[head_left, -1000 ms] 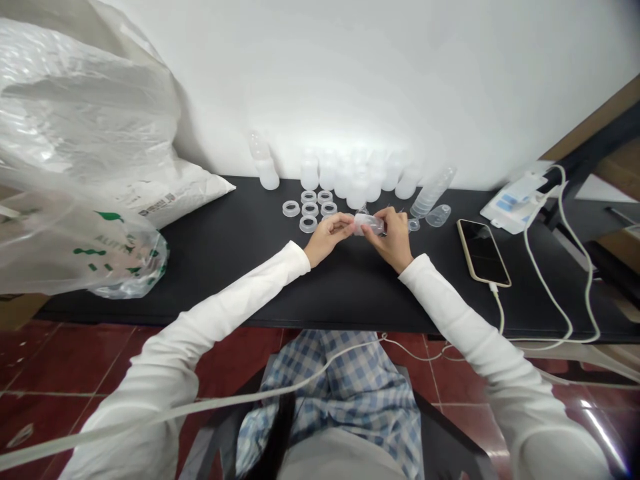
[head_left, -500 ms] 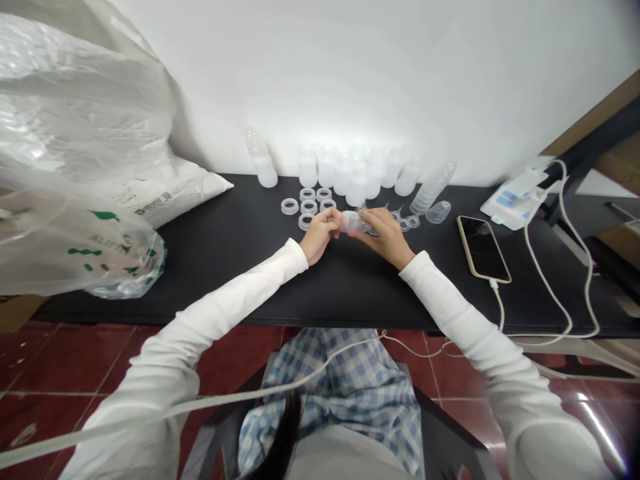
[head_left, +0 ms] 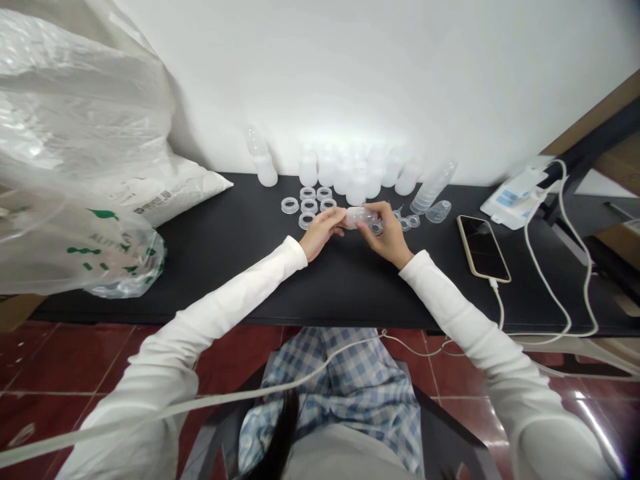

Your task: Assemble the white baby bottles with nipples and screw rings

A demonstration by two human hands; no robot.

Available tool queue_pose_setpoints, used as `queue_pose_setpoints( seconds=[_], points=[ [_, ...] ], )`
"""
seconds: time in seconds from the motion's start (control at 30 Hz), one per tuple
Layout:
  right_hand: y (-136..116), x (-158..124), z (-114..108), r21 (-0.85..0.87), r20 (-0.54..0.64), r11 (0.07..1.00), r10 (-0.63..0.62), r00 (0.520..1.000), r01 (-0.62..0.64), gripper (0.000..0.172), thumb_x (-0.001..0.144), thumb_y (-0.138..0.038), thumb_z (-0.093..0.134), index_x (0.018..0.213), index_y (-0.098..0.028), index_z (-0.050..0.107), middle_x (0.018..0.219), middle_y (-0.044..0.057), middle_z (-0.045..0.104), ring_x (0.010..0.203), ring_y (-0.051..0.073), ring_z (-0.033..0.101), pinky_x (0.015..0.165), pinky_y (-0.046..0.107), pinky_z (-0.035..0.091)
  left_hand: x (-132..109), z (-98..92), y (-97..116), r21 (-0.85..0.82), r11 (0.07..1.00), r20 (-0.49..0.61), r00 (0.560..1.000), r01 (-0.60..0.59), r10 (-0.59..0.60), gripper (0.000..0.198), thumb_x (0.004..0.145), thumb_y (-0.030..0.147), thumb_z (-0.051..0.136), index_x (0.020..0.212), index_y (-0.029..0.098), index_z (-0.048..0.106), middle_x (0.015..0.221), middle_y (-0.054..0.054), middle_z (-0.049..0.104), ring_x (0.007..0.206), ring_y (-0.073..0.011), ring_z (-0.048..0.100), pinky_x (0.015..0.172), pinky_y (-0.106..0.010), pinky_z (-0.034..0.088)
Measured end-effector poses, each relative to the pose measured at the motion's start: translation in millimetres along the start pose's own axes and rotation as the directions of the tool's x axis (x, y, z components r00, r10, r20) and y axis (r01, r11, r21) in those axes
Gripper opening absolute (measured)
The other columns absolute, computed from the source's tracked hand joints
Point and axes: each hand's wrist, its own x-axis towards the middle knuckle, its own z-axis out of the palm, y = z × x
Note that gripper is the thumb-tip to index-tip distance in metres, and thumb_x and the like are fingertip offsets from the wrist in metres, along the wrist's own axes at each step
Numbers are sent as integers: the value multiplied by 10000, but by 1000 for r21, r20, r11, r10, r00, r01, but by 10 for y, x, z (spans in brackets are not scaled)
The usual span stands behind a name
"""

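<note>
Between my hands a small translucent bottle lies sideways above the black table. My left hand is closed round its left end, and the fingers of my right hand grip its right end. Several clear rings lie just behind my left hand. Small clear nipple-like parts are beside my right hand, partly hidden by it. A group of white bottles stands upright behind the hands.
A capped bottle stands at the back left. Stacked clear caps and a single cap are to the right, near a phone on a cable. Large plastic bags fill the left side. A white packet lies far right.
The held bottle has shifted slightly right. My right hand's fingers have moved along it and spread a little, showing more of the bottle.
</note>
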Motion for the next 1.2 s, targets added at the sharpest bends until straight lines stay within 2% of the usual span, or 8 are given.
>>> queue_pose_setpoints(
  seconds=[0.1, 0.2, 0.47, 0.63, 0.77, 0.97, 1.1, 1.2],
  points=[
    [-43, -15, 16, 50, -98, 972, 235, 967, -231, 370, 984, -573, 510, 1065, -212, 508, 926, 60, 637, 774, 177, 635, 688, 342, 549, -26, 30, -101, 189, 967, 91, 984, -169, 154, 436, 699, 563, 839, 845, 181, 685, 884, -7, 682, 857, -128, 621, 774, -255, 473],
    [-92, -9, 31, 121, -107, 933, 351, 930, -339, 416, 961, -654, 483, 924, -240, 466, 766, 2, 563, 619, 143, 531, 567, 311, 466, -62, 73, -161, 291, 917, 112, 961, -274, 252, 429, 736, 576, 805, 877, 186, 695, 928, -17, 694, 894, -142, 631, 852, -295, 483],
    [-192, 38, 28, 141, -20, 886, 449, 893, -442, 485, 877, -670, 604, 783, -268, 350, 602, -74, 369, 505, 109, 357, 491, 283, 325, -74, 87, -210, 85, 984, -28, 987, -154, 157, 334, 756, 484, 792, 778, 189, 636, 783, 15, 633, 803, -125, 603, 853, -300, 496],
    [-135, 32, -5, 71, 52, 939, 334, 941, -337, 440, 903, -675, 572, 912, -245, 476, 712, -22, 508, 579, 143, 470, 555, 315, 439, -80, 85, -162, 20, 986, -77, 983, -164, 165, 266, 768, 411, 773, 742, 190, 627, 736, 20, 606, 754, -112, 560, 780, -271, 468],
    [-32, 23, -4, 26, 96, 996, 85, 992, -88, 403, 966, -604, 531, 1076, -216, 536, 901, 61, 647, 793, 208, 642, 715, 375, 563, -60, 65, -106, -7, 986, -110, 981, -164, 163, 298, 767, 413, 776, 688, 186, 600, 671, 27, 558, 692, -102, 510, 694, -253, 421],
    [87, 12, -68, -18, 257, 964, -251, 933, 265, 298, 1004, -277, 548, 1302, -256, 556, 1299, 152, 666, 1211, 257, 649, 995, 463, 578, -2, 12, -52, 4, 990, -113, 984, -141, 141, 360, 800, 410, 759, 626, 188, 535, 604, 43, 462, 600, -84, 401, 603, -253, 337],
    [87, 23, -180, -44, 369, 949, -276, 888, 313, 377, 1011, -124, 409, 1308, -295, 567, 1462, 129, 596, 1386, 244, 559, 1069, 509, 554, 20, -21, -33, 78, 989, -67, 989, -126, 132, 429, 824, 513, 749, 636, 196, 529, 611, 38, 472, 595, -91, 401, 596, -266, 342],
    [21, 34, -186, 19, 328, 973, -222, 918, 229, 286, 1015, -219, 479, 1282, -291, 550, 1430, 131, 617, 1352, 251, 587, 1070, 513, 550, 22, -41, -42, 149, 973, -48, 981, -177, 186, 425, 830, 548, 744, 679, 196, 560, 649, 31, 526, 621, -98, 455, 621, -268, 392]
  ],
)
